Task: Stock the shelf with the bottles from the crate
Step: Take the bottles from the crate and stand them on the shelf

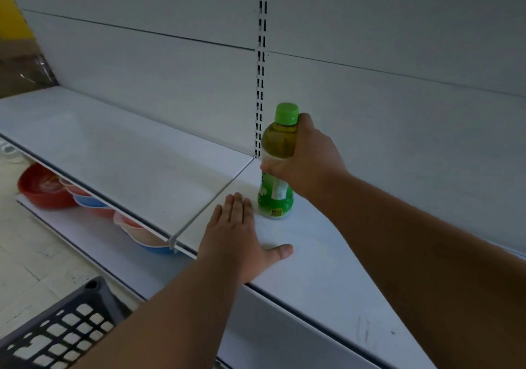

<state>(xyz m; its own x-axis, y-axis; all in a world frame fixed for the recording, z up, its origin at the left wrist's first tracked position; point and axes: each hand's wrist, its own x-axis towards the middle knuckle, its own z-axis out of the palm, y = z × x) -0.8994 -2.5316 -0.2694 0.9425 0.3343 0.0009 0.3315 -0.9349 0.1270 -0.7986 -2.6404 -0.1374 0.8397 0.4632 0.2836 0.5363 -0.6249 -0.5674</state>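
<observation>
We hold the clear plastic bottle with green cap and green label (277, 166) in the right hand (308, 160), grip wrapped round its mid-body; its base appears to rest on the white metal shelf (119, 155), just below the grip. The left hand (239, 240) lies flat and empty on the shelf, beside and forward of the grip. We should keep the bottle upright, confirm the base sits fully flat, then loosen the grip straight outward. The dark plastic lattice crate (57, 331) waits well behind the grip.
</observation>
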